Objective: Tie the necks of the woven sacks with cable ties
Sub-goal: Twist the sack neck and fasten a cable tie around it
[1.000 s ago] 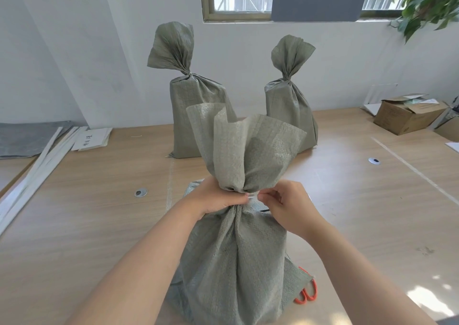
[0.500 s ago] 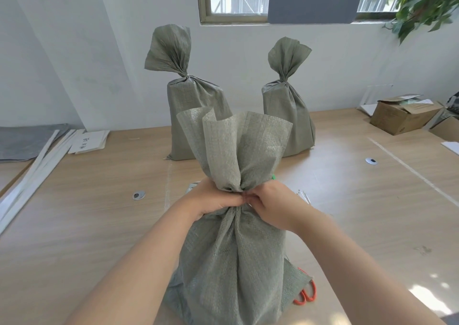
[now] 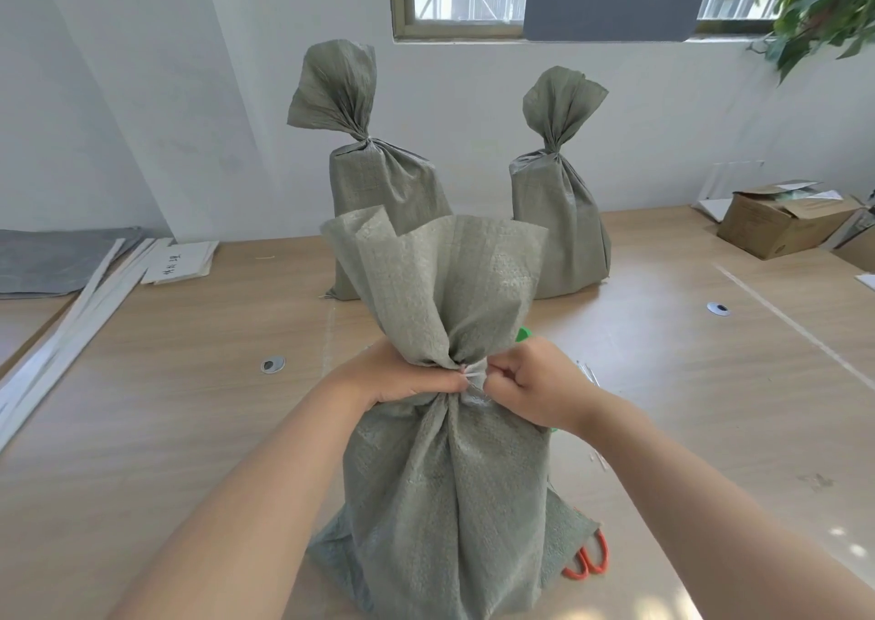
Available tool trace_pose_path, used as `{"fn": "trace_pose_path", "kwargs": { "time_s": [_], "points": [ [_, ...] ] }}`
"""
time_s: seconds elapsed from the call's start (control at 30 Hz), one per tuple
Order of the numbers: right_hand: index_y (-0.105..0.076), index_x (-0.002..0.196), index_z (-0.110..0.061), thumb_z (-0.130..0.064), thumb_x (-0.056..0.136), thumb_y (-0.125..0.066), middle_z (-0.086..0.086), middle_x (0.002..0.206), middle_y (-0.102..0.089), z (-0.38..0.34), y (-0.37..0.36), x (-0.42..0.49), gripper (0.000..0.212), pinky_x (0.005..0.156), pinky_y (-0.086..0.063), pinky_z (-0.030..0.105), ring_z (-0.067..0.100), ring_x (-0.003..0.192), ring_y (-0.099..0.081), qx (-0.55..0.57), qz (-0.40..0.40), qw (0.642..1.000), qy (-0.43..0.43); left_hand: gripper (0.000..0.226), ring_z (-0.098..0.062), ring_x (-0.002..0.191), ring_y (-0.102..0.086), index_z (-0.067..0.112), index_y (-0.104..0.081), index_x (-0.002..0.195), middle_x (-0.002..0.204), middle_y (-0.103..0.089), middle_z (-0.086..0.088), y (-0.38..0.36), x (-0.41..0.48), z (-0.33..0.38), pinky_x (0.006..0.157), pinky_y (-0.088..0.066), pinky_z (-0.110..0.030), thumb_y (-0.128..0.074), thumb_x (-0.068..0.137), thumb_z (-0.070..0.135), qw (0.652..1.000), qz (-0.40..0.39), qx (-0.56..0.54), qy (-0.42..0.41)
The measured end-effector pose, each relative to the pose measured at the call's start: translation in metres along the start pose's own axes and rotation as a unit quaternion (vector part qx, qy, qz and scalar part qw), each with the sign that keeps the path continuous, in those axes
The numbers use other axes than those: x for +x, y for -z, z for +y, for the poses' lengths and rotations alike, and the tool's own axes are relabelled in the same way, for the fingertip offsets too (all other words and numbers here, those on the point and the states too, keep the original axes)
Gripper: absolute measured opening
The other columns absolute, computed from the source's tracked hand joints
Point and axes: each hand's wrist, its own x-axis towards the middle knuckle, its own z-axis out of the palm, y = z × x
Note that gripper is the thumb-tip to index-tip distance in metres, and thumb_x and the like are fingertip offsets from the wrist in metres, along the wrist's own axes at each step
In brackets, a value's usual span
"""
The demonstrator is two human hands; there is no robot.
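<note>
A grey-green woven sack point(image 3: 450, 501) stands upright in front of me on the wooden table point(image 3: 180, 406), its neck bunched and its open top fanned out above. My left hand point(image 3: 402, 375) grips the gathered neck from the left. My right hand point(image 3: 530, 382) is curled at the neck's right side and pinches a thin white cable tie point(image 3: 471, 373) that wraps the neck between both hands. Two more sacks, the left one point(image 3: 379, 183) and the right one point(image 3: 558, 202), stand tied at the back by the wall.
Orange-handled scissors point(image 3: 589, 562) lie partly under the sack's right base. Loose cable ties point(image 3: 589, 373) and a green object point(image 3: 525, 334) lie behind my right hand. White strips point(image 3: 71, 316) and folded grey sacks point(image 3: 52, 259) lie at the left, a cardboard box point(image 3: 781, 226) at the right.
My right hand has drawn slightly right from the left hand, baring the white cable tie at the neck. The sack's fanned top has shifted a little left.
</note>
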Motion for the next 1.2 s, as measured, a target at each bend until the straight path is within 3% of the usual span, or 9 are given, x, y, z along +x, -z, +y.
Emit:
{"fn": "trace_pose_path", "kwargs": {
  "time_s": [0.13,0.27,0.37,0.43,0.53,0.67,0.8,0.93,1.2],
  "points": [
    [-0.021,0.051,-0.026,-0.034,0.075,-0.035,-0.006,0.045,-0.023,0.001,0.003,-0.002,0.028,0.045,-0.019,0.022,0.015,0.044,-0.026,-0.03,-0.007,1.0,-0.003,0.046,-0.006,0.102,-0.07,0.024,-0.077,0.104,0.102,-0.078,0.009,-0.004,0.002,-0.002,0.099,-0.055,-0.039,-0.089,0.063,0.042,1.0,0.017,0.014,0.013],
    [-0.062,0.066,-0.016,-0.023,0.081,-0.04,0.003,0.062,-0.06,0.005,0.007,0.0,0.027,0.053,-0.038,0.027,0.025,0.06,-0.053,-0.156,-0.013,0.984,0.082,0.04,-0.007,0.104,-0.07,0.024,-0.077,0.105,0.104,-0.078,0.008,-0.006,0.004,0.001,0.101,-0.054,-0.04,-0.088,0.068,0.036,1.0,0.001,0.013,-0.013],
    [-0.066,0.083,-0.01,-0.035,0.083,-0.025,0.011,0.08,-0.068,-0.003,0.003,0.003,0.049,0.059,-0.048,0.036,0.034,0.073,-0.062,-0.189,-0.034,0.978,0.087,0.037,-0.003,0.104,-0.069,0.028,-0.077,0.105,0.102,-0.078,0.013,-0.007,0.005,0.003,0.1,-0.054,-0.036,-0.09,0.07,0.032,1.0,0.004,0.006,-0.021],
    [-0.063,0.077,-0.011,-0.041,0.08,-0.021,0.012,0.076,-0.066,-0.002,-0.001,0.005,0.052,0.057,-0.044,0.036,0.034,0.07,-0.06,-0.184,-0.038,0.979,0.075,0.036,-0.003,0.105,-0.069,0.027,-0.077,0.105,0.103,-0.077,0.013,-0.007,0.006,0.002,0.099,-0.055,-0.036,-0.089,0.072,0.028,1.0,0.008,0.005,-0.029],
    [-0.057,0.062,-0.012,-0.036,0.079,-0.035,0.009,0.061,-0.059,-0.004,-0.004,0.005,0.037,0.05,-0.046,0.037,0.032,0.058,-0.055,-0.142,-0.017,0.986,0.081,0.034,-0.008,0.105,-0.07,0.024,-0.078,0.102,0.103,-0.078,0.006,-0.008,0.005,0.0,0.097,-0.057,-0.04,-0.086,0.069,0.027,0.999,-0.007,0.011,-0.032],
    [-0.04,0.054,-0.016,-0.03,0.073,-0.045,0.004,0.05,-0.047,-0.009,-0.005,0.003,0.025,0.043,-0.042,0.031,0.024,0.048,-0.042,-0.112,0.001,0.99,0.09,0.039,-0.005,0.102,-0.071,0.024,-0.079,0.1,0.1,-0.078,0.007,-0.009,-0.001,-0.001,0.092,-0.058,-0.032,-0.084,0.063,0.037,0.999,-0.019,-0.003,-0.042],
    [-0.032,0.055,-0.024,-0.032,0.073,-0.045,-0.001,0.046,-0.034,-0.002,-0.004,-0.001,0.024,0.044,-0.025,0.026,0.022,0.045,-0.032,-0.107,0.032,0.99,0.083,0.036,-0.005,0.107,-0.07,0.022,-0.077,0.11,0.108,-0.078,0.008,-0.008,-0.003,0.001,0.1,-0.055,-0.035,-0.088,0.077,0.03,0.999,-0.018,-0.022,-0.027],
    [-0.033,0.05,-0.022,-0.031,0.072,-0.044,0.0,0.042,-0.028,0.003,-0.006,-0.005,0.027,0.043,-0.012,0.02,0.023,0.041,-0.026,-0.098,0.037,0.992,0.071,0.038,-0.006,0.107,-0.071,0.02,-0.077,0.11,0.108,-0.078,0.008,-0.006,-0.004,0.001,0.101,-0.055,-0.037,-0.089,0.076,0.032,1.0,-0.022,-0.011,-0.018],
    [-0.028,0.051,-0.021,-0.031,0.074,-0.041,-0.005,0.041,-0.022,0.008,-0.008,-0.008,0.027,0.043,-0.018,0.017,0.014,0.039,-0.027,-0.032,0.02,0.998,0.042,0.047,-0.006,0.105,-0.07,0.025,-0.078,0.104,0.104,-0.078,0.011,-0.006,-0.003,-0.003,0.1,-0.055,-0.039,-0.089,0.064,0.045,1.0,0.001,0.015,0.006]
  ]
}}
